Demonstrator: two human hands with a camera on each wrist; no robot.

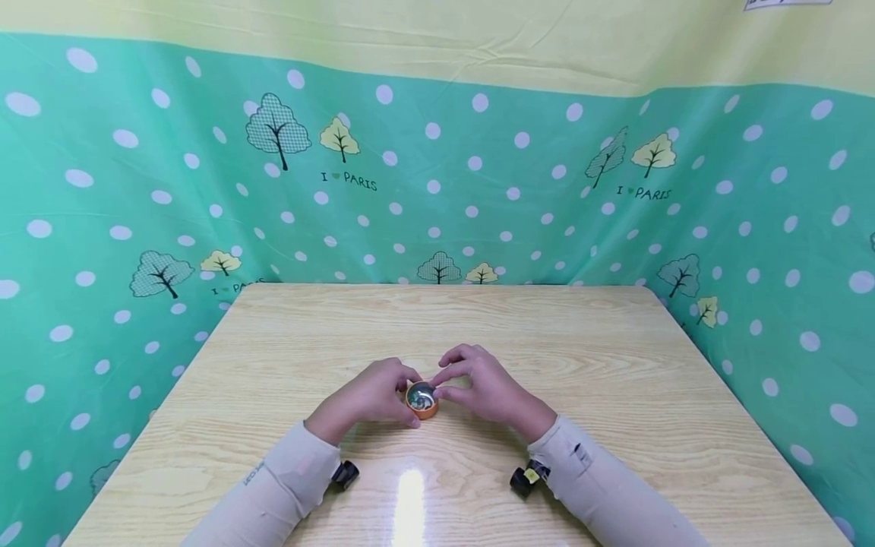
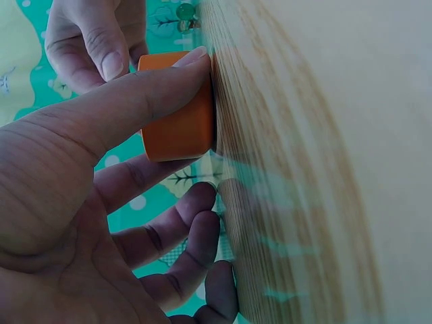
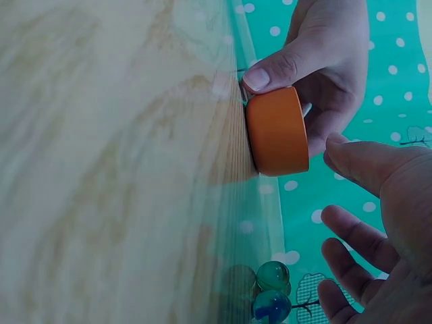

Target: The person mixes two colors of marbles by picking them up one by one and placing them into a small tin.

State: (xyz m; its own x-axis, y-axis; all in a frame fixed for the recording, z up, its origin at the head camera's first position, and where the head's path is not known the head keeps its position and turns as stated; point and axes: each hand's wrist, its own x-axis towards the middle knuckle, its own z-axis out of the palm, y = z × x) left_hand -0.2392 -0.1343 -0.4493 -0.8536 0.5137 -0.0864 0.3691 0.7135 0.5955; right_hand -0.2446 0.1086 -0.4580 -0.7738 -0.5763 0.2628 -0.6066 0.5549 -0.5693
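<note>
A small round orange cup (image 1: pixel 425 414) with a shiny, patchy dark, green and white inside stands on the table, between both hands. My left hand (image 1: pixel 376 391) grips it from the side, thumb on the near wall (image 2: pixel 179 135) and index finger round the far side; the other fingers curl loosely beside it. At the cup's right rim, my right hand (image 1: pixel 488 387) has its thumb and index fingertips close together, with nothing seen between them. Its other fingers spread apart in the right wrist view. Beyond the cup lie a green marble (image 3: pixel 273 275) and a blue marble (image 3: pixel 271 307).
The wood-grain table (image 1: pixel 547 327) stretches around the hands, with a glare patch at its near side. A green dotted curtain (image 1: pixel 437 175) printed with trees encloses the back and both sides. Small black wrist cameras (image 1: pixel 345 475) sit by the sleeves.
</note>
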